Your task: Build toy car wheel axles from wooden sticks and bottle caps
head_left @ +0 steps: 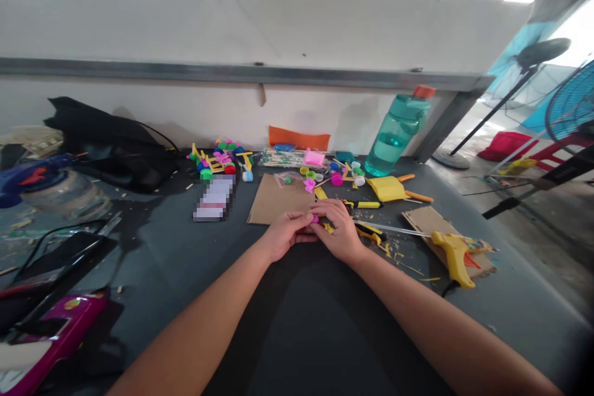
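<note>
Both hands meet at the middle of the dark table, pinching a small magenta piece (315, 219) between them; its exact kind is too small to tell. My left hand (285, 236) has its thumb and fingers closed on one side of it. My right hand (342, 235) curls round the other side, its fingertips partly hidden. Just beyond lies a brown cardboard sheet (273, 201). A pink flower-shaped piece (309, 185) rests at the cardboard's right edge. To the right of my right hand are a yellow-and-black cutter (366, 205) and yellow scraps (394, 253).
At right, a yellow glue gun (452, 253) lies on cardboard (422, 223). Behind stand a teal bottle (392, 136) and several coloured caps (337, 179). A phone (214, 198), coloured pieces (218, 161), a black bag (120, 148) and a magenta case (69, 328) are at left.
</note>
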The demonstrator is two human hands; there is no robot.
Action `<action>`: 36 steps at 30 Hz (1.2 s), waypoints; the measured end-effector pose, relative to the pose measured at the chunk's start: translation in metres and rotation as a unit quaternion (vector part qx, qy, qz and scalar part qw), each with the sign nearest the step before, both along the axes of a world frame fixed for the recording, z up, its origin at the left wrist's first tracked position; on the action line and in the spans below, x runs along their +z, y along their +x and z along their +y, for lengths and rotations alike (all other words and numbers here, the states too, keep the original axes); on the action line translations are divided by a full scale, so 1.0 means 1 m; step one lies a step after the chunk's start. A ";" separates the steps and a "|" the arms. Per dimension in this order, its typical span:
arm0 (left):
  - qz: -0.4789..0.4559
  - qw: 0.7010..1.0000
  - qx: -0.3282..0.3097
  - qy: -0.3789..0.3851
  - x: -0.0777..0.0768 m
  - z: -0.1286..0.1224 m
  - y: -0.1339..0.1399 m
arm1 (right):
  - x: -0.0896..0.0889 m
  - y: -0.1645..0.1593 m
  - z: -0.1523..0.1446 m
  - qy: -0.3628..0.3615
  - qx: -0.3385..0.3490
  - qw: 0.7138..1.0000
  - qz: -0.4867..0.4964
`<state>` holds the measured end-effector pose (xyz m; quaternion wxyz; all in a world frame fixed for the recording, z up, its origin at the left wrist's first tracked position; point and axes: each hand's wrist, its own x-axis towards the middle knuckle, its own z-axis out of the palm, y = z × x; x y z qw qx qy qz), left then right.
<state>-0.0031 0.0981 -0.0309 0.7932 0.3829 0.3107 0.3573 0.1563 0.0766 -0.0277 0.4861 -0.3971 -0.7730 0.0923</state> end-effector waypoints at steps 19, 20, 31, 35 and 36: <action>-0.008 1.000 0.006 -0.001 0.001 0.000 0.001 | 0.000 0.000 0.000 -0.003 -0.016 1.000 0.013; -0.005 1.000 0.008 0.000 0.001 0.000 0.001 | -0.001 0.000 0.000 -0.003 -0.017 1.000 0.015; -0.011 1.000 0.005 0.002 0.001 -0.001 0.001 | 0.000 0.000 0.000 0.008 -0.005 1.000 -0.003; -0.003 1.000 0.003 -0.002 0.002 -0.001 0.001 | -0.001 0.001 0.001 -0.003 -0.015 1.000 0.011; 0.000 1.000 0.006 -0.005 0.002 -0.001 0.001 | -0.001 0.000 0.000 -0.005 -0.014 1.000 0.010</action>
